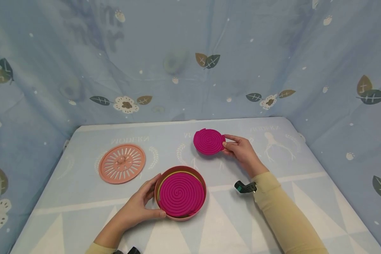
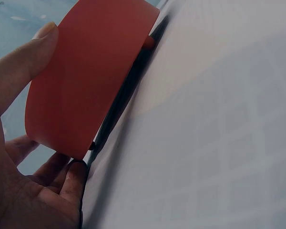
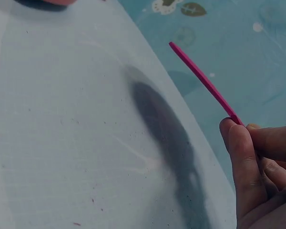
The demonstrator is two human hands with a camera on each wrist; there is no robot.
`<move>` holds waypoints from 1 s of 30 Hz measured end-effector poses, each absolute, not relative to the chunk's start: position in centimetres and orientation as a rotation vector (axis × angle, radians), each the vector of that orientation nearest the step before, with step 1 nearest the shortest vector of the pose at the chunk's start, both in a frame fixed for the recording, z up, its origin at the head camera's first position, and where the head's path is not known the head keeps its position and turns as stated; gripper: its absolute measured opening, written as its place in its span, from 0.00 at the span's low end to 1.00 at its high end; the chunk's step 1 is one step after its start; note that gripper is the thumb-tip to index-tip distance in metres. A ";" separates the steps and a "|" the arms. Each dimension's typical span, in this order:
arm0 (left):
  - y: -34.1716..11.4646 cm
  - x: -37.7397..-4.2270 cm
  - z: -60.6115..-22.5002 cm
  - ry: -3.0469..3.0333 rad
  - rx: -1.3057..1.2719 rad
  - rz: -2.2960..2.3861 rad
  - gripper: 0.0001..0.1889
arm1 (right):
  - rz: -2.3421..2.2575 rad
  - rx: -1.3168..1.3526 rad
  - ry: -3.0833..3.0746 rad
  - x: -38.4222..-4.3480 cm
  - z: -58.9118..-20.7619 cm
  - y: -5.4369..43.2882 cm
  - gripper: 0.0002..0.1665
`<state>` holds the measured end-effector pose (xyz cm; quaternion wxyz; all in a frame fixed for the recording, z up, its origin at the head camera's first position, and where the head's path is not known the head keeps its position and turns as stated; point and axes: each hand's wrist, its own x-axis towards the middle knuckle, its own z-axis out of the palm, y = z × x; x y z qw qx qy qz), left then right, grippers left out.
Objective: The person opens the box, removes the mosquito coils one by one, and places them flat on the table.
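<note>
My right hand (image 1: 239,150) pinches a magenta spiral mosquito coil (image 1: 209,141) by its right edge, holding it above the far part of the table. Edge-on in the right wrist view, the coil (image 3: 205,81) looks thin and flat, and its shadow falls on the cloth. My left hand (image 1: 143,208) grips the side of a round, coral-red tin (image 1: 205,187), thumb at the front and fingers behind. Inside the tin lies a larger-looking magenta coil (image 1: 181,194), with a yellowish rim around it. In the left wrist view the tin's smooth wall (image 2: 90,71) stands on small feet.
A coral slotted lid (image 1: 122,164) with a small raised centre lies flat at the left of the table. Pale patterned cloth covers the tabletop (image 1: 228,218). Blue printed curtains (image 1: 190,88) hang behind and at both sides.
</note>
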<state>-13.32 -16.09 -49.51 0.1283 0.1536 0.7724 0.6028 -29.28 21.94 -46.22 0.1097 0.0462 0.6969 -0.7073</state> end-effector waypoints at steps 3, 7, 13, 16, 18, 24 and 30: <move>-16.1 -13.3 -49.6 2.251 0.449 1.755 0.59 | -2.069 0.161 2.059 -29.7 -46.4 21.9 0.30; -16.1 -13.2 -49.6 2.262 0.447 1.749 0.59 | -2.051 0.175 2.067 -30.3 -46.8 21.8 0.30; -16.1 -13.2 -49.7 2.256 0.444 1.756 0.60 | -2.032 0.241 2.064 -31.2 -47.5 21.8 0.30; -16.1 -13.3 -49.6 2.256 0.440 1.755 0.60 | -2.018 0.266 2.078 -31.9 -47.7 22.0 0.29; -16.1 -13.2 -49.6 2.253 0.437 1.754 0.60 | -1.998 0.285 2.093 -32.3 -47.7 22.0 0.29; -16.1 -13.2 -49.5 2.256 0.427 1.746 0.61 | -1.944 0.339 2.119 -33.1 -47.4 21.9 0.29; -16.1 -13.3 -49.6 2.260 0.436 1.743 0.61 | -1.915 0.349 2.131 -33.6 -47.3 21.7 0.30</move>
